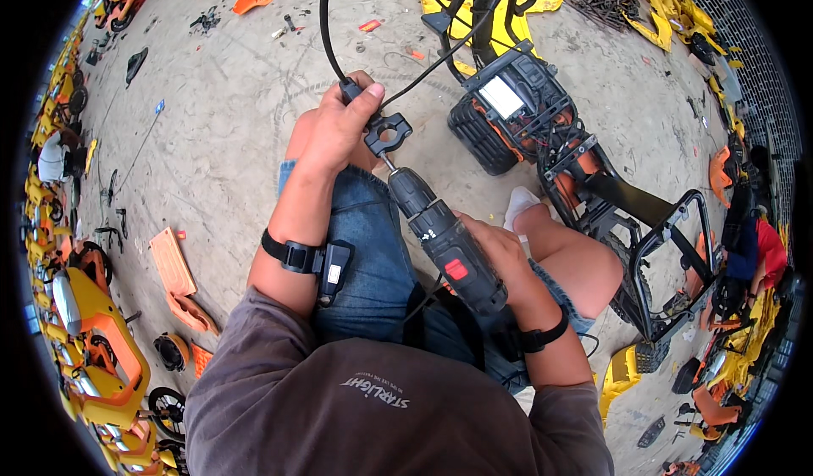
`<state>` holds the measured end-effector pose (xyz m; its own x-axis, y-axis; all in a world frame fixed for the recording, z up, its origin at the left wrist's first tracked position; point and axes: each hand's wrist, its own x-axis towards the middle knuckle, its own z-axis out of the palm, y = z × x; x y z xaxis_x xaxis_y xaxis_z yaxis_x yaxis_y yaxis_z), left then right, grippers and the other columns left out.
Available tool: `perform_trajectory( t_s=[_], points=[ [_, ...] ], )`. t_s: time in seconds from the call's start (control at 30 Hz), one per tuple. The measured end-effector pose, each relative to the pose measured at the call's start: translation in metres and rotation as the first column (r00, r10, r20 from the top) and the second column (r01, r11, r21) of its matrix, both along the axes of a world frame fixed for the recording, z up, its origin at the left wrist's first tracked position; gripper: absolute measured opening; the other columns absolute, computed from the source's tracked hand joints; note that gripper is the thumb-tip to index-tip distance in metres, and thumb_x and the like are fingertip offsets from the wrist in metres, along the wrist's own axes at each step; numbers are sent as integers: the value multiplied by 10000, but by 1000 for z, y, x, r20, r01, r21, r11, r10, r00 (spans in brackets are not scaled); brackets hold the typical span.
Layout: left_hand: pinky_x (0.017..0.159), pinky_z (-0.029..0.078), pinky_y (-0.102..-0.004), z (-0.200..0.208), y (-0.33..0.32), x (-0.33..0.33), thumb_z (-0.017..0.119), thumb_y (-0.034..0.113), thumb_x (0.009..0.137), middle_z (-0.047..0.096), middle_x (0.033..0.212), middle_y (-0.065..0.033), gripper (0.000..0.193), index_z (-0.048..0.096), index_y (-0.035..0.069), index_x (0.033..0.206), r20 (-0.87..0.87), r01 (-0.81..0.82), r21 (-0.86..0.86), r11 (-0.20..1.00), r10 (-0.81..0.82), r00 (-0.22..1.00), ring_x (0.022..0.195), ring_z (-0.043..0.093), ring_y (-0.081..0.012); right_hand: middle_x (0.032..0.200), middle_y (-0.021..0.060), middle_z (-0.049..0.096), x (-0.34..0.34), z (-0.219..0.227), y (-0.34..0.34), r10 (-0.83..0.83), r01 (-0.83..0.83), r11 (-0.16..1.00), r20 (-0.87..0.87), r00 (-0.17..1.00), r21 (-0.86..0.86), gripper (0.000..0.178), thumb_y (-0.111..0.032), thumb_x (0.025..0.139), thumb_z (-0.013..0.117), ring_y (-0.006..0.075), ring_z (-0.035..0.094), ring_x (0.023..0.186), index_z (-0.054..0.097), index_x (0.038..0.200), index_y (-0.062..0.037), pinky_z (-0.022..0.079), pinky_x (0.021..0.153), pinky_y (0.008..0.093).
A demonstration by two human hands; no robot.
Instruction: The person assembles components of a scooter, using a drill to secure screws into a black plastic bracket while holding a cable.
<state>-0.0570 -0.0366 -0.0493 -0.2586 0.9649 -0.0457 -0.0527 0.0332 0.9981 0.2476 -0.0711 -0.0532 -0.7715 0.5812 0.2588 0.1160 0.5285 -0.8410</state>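
In my left hand is a black handlebar lever bracket with a round clamp, gripped between thumb and fingers. A black cable runs up from it, past the top of the view. My right hand is closed around a black cordless drill with a red patch. The drill points up and left, and its bit meets the lower edge of the clamp. Most of the right fingers are hidden behind the drill body.
Beside my right leg stands a stripped scooter frame with a thick black tyre and exposed parts. Several yellow and orange scooters line the left side. An orange panel and other loose parts lie on the concrete floor.
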Motion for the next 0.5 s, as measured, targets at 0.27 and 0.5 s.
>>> perform_trajectory(
  t_s=[0.27,0.5],
  points=[
    [637,419,-226,2,-1,1,583,409,928,542,756,12,330,557,95,830,-47,1,-20,1000,-2,999,704,508,-74,1086,222,672,1,-2,1,-15,14,994,16,1000,105,731,-227,718,731,383,681,935,505,1377,-5,529,834,416],
    [632,414,-224,3,-2,1,590,430,927,545,751,13,351,556,94,832,-59,1,-13,1000,-2,998,693,502,-73,1077,207,674,-1,4,1,-23,18,989,29,999,145,729,-211,710,733,373,684,910,508,1372,-6,534,796,417]
  ],
)
